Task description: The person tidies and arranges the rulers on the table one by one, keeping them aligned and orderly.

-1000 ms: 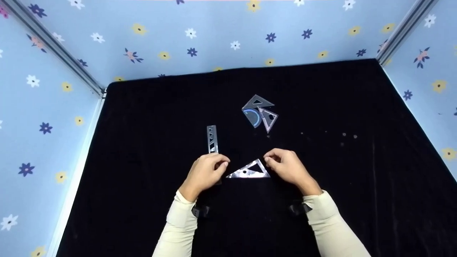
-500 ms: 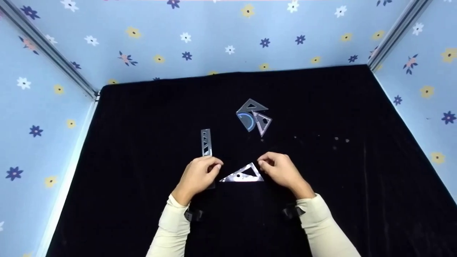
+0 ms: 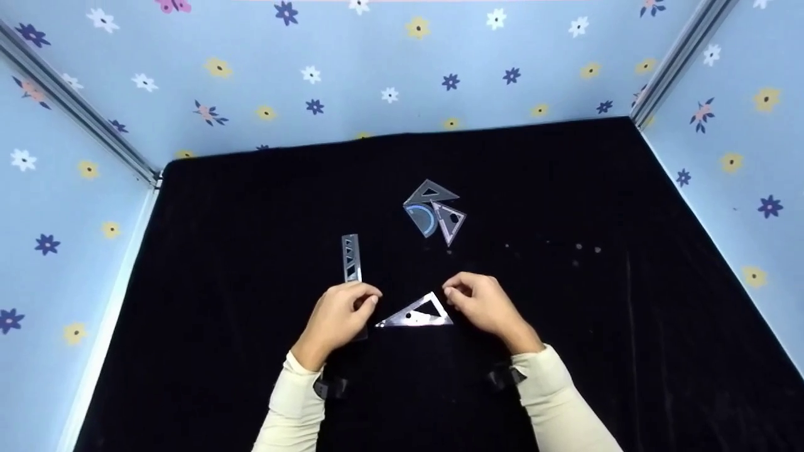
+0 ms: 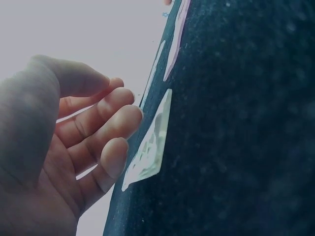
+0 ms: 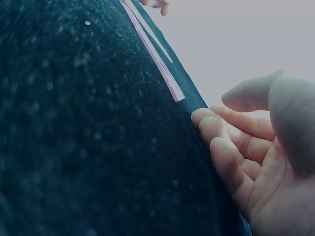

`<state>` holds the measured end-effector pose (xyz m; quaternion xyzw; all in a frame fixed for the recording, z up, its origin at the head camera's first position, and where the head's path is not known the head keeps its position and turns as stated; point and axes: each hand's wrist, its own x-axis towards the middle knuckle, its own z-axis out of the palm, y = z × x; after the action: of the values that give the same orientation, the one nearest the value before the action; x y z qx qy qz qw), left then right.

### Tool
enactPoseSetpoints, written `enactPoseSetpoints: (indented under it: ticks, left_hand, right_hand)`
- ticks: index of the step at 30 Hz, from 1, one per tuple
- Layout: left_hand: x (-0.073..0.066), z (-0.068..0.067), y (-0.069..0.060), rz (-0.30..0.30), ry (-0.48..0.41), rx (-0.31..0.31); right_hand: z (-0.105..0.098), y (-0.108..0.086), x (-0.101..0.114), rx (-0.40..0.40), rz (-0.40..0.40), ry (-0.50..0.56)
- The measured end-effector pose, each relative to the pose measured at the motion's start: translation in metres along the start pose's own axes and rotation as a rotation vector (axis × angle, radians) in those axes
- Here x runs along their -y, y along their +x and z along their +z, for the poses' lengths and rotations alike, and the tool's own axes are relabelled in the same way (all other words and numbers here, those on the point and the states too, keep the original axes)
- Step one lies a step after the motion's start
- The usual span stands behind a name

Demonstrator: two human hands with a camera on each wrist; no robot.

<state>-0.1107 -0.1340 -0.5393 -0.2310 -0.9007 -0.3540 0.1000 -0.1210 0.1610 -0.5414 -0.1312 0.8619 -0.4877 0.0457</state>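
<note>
In the head view, my left hand (image 3: 338, 315) hovers over a clear ruler (image 3: 357, 256), hiding its middle. Its fingers hang loosely curled and hold nothing, as the left wrist view shows with a pale glossy piece (image 4: 153, 147) close by. To its right lies a transparent set square (image 3: 418, 319), shiny, with a triangular cut-out and a small round hole. My right hand (image 3: 487, 301) is just beyond that set square's upper right corner, fingers loosely bent around nothing. In the right wrist view, a pinkish edge (image 5: 157, 61) lies beyond the fingertips.
Farther back on the black cloth (image 3: 264, 213) a grey set square (image 3: 417, 195), a blue-marked protractor (image 3: 422, 221) and a pink-edged set square (image 3: 445, 216) lie grouped together. Small pale specks (image 3: 578, 247) dot the cloth at right. Blue flowered walls (image 3: 352, 50) enclose the back and sides.
The whole head view has shifted, so everything appears a little farther left and lower. Hands, ruler and set squares keep nearly the same places relative to each other.
</note>
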Motion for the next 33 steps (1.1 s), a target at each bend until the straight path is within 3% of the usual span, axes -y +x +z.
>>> enactPoseSetpoints:
  ticks: [20,23,28,33]
  left_hand:
    - [-0.007,0.016,-0.001,0.000,-0.038,-0.044]
    - [-0.005,0.014,-0.004,-0.021,-0.035,-0.031]
    - [0.000,-0.002,0.000,-0.063,-0.005,0.003]
    - [-0.005,-0.008,0.009,-0.042,0.058,0.043]
  right_hand:
    - [-0.013,-0.016,-0.008,-0.036,0.016,-0.047]
    - [-0.010,-0.017,-0.006,-0.023,0.036,-0.028]
    - [-0.001,-0.007,0.004,-0.011,0.050,0.042]
    - [-0.005,0.000,0.009,-0.028,0.083,0.095]
